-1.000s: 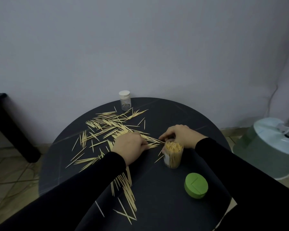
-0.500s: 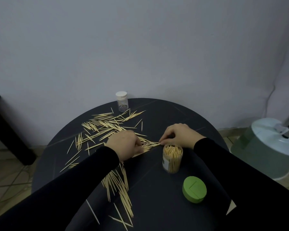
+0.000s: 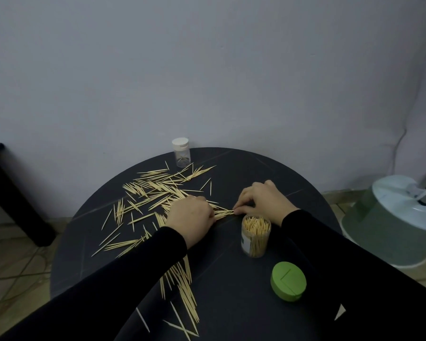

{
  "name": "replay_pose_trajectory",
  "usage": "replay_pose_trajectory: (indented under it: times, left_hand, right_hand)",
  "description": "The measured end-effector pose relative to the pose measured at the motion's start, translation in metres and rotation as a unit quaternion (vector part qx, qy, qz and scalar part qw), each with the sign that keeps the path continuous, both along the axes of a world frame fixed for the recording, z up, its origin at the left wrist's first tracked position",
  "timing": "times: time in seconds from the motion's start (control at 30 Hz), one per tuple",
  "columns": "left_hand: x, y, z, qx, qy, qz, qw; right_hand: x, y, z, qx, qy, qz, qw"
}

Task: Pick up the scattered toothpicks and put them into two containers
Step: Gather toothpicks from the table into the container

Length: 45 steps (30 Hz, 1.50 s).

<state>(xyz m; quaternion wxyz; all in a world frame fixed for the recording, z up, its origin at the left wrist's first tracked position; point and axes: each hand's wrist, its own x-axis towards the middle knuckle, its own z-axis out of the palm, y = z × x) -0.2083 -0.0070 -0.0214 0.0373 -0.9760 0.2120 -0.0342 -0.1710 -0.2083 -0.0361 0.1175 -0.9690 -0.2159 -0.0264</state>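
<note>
We see both hands down on the round dark surface, meeting over one small bundle of toothpicks that lies between them. The left hand has its fingers curled down over the bundle's near end, its grip pressed together on the sticks; the right hand pinches the far end with curled fingertips. Scattered toothpicks, too many for us to count, fan out behind and left of the left hand, and another loose spread lies beside the left sleeve toward the near edge. We count two containers: an open clear container packed with upright toothpicks just in front of the right wrist, and a small white-capped jar at the far edge, nearly empty. One green lid rests near the open container.
</note>
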Motion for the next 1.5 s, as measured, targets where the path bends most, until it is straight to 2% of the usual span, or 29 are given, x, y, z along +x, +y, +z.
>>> replay_pose_trajectory:
  times: [0.1, 0.37, 0.57, 0.67, 0.83, 0.93, 1.1, 1.23, 1.33, 1.5]
  left_hand:
    - [-0.001, -0.002, -0.004, -0.024, -0.015, 0.009, 1.0]
    - [0.001, -0.006, -0.012, -0.071, -0.015, 0.026, 0.997]
    - [0.004, -0.006, -0.011, -0.13, -0.022, 0.053, 0.99]
    - [0.006, -0.003, -0.01, -0.135, -0.026, 0.057, 0.989]
    - [0.006, -0.003, -0.013, -0.126, -0.049, 0.045, 0.99]
    - [0.006, -0.004, -0.015, -0.121, -0.062, 0.035, 0.99]
    - [0.008, -0.005, -0.015, -0.144, -0.073, 0.028, 0.987]
    - [0.01, -0.005, -0.011, -0.258, -0.058, 0.044, 0.963]
    - [0.009, -0.01, -0.002, -0.359, -0.009, 0.044, 0.932]
    - [-0.004, -0.022, 0.017, -0.536, 0.058, 0.019, 0.842]
  right_hand:
    - [0.001, 0.001, -0.001, -0.028, -0.017, -0.006, 0.999]
    - [0.009, 0.017, -0.006, -0.166, 0.021, -0.033, 0.985]
    - [0.008, 0.015, -0.006, -0.169, 0.013, -0.028, 0.985]
    - [0.006, 0.01, -0.001, -0.159, -0.012, -0.027, 0.987]
    - [0.0, 0.013, -0.007, -0.216, -0.034, -0.026, 0.975]
    - [-0.004, 0.012, -0.01, -0.207, -0.039, -0.025, 0.977]
    - [-0.008, 0.007, -0.004, -0.12, -0.021, -0.051, 0.991]
    - [-0.015, 0.0, 0.01, 0.038, 0.02, -0.1, 0.994]
    - [-0.022, -0.006, 0.018, 0.212, 0.065, -0.123, 0.967]
    - [-0.041, -0.007, 0.036, 0.429, 0.094, -0.1, 0.893]
